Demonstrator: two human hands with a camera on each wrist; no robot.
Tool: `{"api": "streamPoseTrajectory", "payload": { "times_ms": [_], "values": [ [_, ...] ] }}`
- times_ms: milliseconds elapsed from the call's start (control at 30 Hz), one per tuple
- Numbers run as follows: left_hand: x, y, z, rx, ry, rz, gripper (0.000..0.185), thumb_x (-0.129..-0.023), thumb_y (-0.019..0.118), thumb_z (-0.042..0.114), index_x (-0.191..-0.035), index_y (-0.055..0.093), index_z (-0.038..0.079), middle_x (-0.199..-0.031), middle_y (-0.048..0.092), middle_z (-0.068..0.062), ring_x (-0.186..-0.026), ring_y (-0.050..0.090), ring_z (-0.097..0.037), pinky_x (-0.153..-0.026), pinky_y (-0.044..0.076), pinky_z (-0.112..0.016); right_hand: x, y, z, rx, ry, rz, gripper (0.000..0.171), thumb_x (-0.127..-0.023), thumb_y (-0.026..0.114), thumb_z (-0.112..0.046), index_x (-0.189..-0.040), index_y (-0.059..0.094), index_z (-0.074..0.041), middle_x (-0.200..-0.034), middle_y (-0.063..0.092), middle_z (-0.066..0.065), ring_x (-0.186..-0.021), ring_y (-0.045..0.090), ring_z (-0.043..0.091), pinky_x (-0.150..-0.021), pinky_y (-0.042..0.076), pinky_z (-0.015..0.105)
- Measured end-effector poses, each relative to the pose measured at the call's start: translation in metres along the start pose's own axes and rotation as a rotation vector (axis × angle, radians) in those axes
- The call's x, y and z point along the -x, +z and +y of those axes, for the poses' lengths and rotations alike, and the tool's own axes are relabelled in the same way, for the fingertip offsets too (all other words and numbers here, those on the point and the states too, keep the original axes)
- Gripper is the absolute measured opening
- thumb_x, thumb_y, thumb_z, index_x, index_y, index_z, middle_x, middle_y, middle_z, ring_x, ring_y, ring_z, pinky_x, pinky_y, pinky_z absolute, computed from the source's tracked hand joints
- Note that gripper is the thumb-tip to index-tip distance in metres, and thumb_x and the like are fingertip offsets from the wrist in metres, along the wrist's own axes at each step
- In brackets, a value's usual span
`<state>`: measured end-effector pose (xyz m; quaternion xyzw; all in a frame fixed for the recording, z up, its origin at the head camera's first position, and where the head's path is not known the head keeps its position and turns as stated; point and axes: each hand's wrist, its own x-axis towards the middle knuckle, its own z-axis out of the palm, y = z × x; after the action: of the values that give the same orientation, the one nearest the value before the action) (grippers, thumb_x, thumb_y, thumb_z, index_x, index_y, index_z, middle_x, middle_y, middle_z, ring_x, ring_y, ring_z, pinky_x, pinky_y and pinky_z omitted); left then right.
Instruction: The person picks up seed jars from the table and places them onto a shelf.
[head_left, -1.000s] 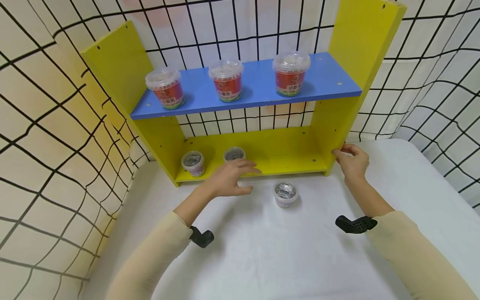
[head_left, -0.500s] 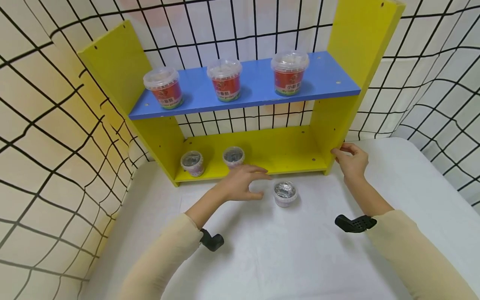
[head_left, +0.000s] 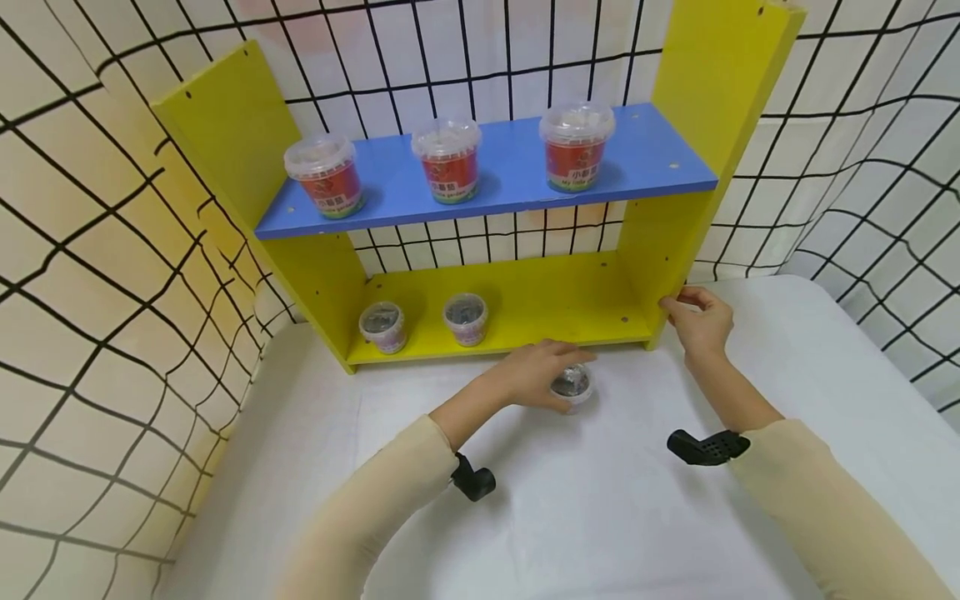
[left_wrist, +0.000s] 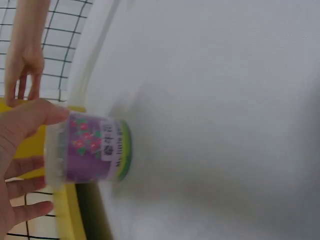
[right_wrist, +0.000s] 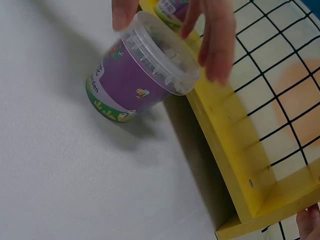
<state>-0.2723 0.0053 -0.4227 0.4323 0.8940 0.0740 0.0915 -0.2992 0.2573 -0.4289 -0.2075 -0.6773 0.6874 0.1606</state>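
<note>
A small clear-lidded plastic cup (head_left: 576, 390) with a purple flowered label (left_wrist: 82, 145) stands on the white table in front of the shelf. My left hand (head_left: 534, 375) reaches over its lid, thumb on the near side and spread fingers on the far side; the right wrist view shows the fingers (right_wrist: 220, 50) reaching past the lid rim. With thumb and fingers, my right hand (head_left: 705, 325) pinches the front edge of the right side panel of the yellow and blue shelf (head_left: 663, 242).
Two similar cups, one at the left (head_left: 383, 327) and another beside it (head_left: 465, 321), stand on the yellow bottom board. Three larger red-labelled cups (head_left: 326, 179) are spaced along the blue upper board (head_left: 517, 158). A black-gridded white cloth (head_left: 525, 50) hangs behind and at both sides.
My left hand has moved right, from in front of the second small cup to the cup on the table. My right hand has stayed at the panel edge.
</note>
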Motion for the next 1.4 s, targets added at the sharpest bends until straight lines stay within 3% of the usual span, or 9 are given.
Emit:
{"api": "streamPoseTrajectory", "payload": {
  "times_ms": [267,400,567,833,1100,1400],
  "values": [
    [-0.004,0.012,-0.001,0.047,-0.02,-0.012,0.064,-0.081,0.067,0.036,-0.139,0.042,0.023,-0.142,0.04,-0.007,-0.127,0.042,-0.021,-0.101,0.038,-0.03,0.002,0.001,0.0,0.01,-0.008,-0.003,0.016,-0.076,0.069,-0.005,-0.074,0.062,-0.019,-0.082,0.053,-0.006,-0.07,0.053,0.004,-0.058,0.048,0.009],
    [-0.007,0.012,-0.003,0.041,0.006,0.01,0.063,-0.08,0.068,0.034,-0.137,0.045,0.021,-0.139,0.044,-0.007,-0.123,0.045,-0.019,-0.099,0.04,-0.028,0.0,0.0,0.001,-0.003,-0.012,-0.004,0.016,-0.076,0.069,-0.005,-0.073,0.062,-0.019,-0.082,0.052,-0.006,-0.072,0.052,0.005,-0.058,0.048,0.009],
    [-0.009,0.005,-0.004,0.08,0.011,-0.015,0.063,-0.08,0.068,0.033,-0.137,0.045,0.02,-0.138,0.045,-0.004,-0.12,0.047,-0.015,-0.098,0.04,-0.025,-0.002,0.001,0.002,-0.004,-0.026,0.0,0.017,-0.076,0.069,-0.004,-0.073,0.062,-0.02,-0.081,0.054,-0.006,-0.067,0.053,0.003,-0.057,0.048,0.009],
    [0.003,-0.024,-0.003,0.134,-0.023,-0.007,0.061,-0.078,0.071,0.033,-0.134,0.049,0.021,-0.133,0.049,-0.004,-0.112,0.05,-0.014,-0.093,0.043,-0.026,-0.002,0.001,0.002,-0.029,-0.016,0.005,0.021,-0.074,0.07,-0.002,-0.068,0.063,-0.02,-0.077,0.055,-0.007,-0.061,0.053,0.002,-0.053,0.048,0.01],
    [0.017,-0.06,-0.007,0.181,0.007,0.006,0.061,-0.076,0.073,0.037,-0.13,0.054,0.016,-0.125,0.057,0.001,-0.109,0.051,-0.012,-0.085,0.046,-0.021,-0.002,0.002,0.001,0.015,-0.028,0.009,0.019,-0.075,0.07,-0.003,-0.07,0.062,-0.02,-0.077,0.055,-0.008,-0.065,0.053,0.003,-0.054,0.048,0.01],
    [0.031,-0.099,0.006,0.23,-0.056,0.029,0.059,-0.074,0.074,0.039,-0.126,0.057,0.016,-0.113,0.061,0.002,-0.094,0.055,-0.009,-0.071,0.05,-0.018,-0.002,0.0,0.002,0.038,-0.02,0.005,0.015,-0.077,0.07,-0.006,-0.075,0.061,-0.019,-0.079,0.054,-0.009,-0.064,0.053,0.001,-0.056,0.048,0.009]
  ]
}}
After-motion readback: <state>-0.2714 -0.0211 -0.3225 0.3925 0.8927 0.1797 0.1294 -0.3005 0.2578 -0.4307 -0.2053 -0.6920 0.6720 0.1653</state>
